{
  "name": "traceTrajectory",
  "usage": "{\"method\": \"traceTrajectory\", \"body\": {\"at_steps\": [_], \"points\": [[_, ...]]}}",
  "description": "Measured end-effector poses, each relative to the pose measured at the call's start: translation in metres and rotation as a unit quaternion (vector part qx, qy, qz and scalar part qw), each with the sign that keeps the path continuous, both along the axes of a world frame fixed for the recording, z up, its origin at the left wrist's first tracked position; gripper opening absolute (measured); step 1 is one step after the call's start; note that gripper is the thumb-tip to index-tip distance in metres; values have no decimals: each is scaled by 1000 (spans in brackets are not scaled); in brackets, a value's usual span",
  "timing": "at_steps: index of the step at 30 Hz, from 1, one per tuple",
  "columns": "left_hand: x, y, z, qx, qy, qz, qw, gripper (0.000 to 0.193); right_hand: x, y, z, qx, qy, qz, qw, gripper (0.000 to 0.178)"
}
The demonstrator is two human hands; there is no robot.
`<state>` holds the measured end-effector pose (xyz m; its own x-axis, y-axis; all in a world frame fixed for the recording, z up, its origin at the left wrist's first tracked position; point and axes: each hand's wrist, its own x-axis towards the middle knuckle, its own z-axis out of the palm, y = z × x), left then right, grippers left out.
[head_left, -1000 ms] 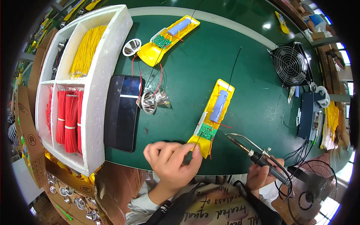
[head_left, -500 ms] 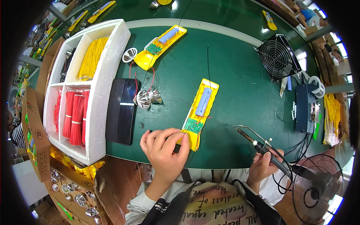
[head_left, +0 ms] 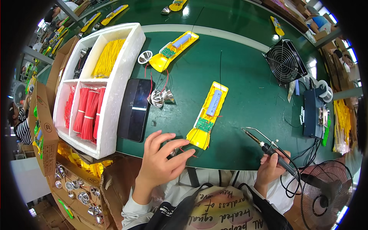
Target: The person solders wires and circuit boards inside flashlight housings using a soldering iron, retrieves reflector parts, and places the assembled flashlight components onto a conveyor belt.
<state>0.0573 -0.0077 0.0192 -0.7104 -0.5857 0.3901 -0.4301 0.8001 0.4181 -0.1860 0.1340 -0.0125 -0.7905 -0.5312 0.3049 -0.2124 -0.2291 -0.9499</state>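
Fingers apart, my left hand [head_left: 159,159] hovers near the table's front edge by the lower end of a yellow flashlight half-shell [head_left: 193,142]. That shell lies open-side up, tilted, with a blue-violet battery cell [head_left: 214,102], a green circuit board [head_left: 204,124] and thin wires; a black wire sticks out of its far end. Under my left fingers a small silver reflector [head_left: 174,151] with a red wire is partly hidden; I see no firm grip on it. To the right, my right hand [head_left: 272,165] is closed round a soldering iron [head_left: 278,158], its tip pointing up-left, apart from the shell.
A white foam box [head_left: 103,111] of red, yellow and black wires stands left, beside a black phone [head_left: 134,111]. Another yellow shell [head_left: 157,63] with silver reflectors [head_left: 157,98] lies behind. A black fan [head_left: 285,61], a blue soldering station [head_left: 312,111] and cables are at right.
My left hand has moved off the shell's lower end, a little left and down, its fingers spreading wider. The view has shifted slightly. My right hand keeps the soldering iron nearly still.
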Motion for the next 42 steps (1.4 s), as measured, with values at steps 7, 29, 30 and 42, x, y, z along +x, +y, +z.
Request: {"method": "traceTrajectory", "body": {"at_steps": [7,29,30,42], "points": [[1,3,-5,-28,-6,-17,999,19,4,0,5,-2,4,8,1000,13],[-59,17,-21,88,158,267,947,11,38,-35,20,30,9,135,990,24],[-60,17,-21,94,158,268,946,10,38,-36,19,33,11,145,989,24],[-63,16,-19,109,147,275,944,11,40,-39,18,60,3,148,987,24]]}}
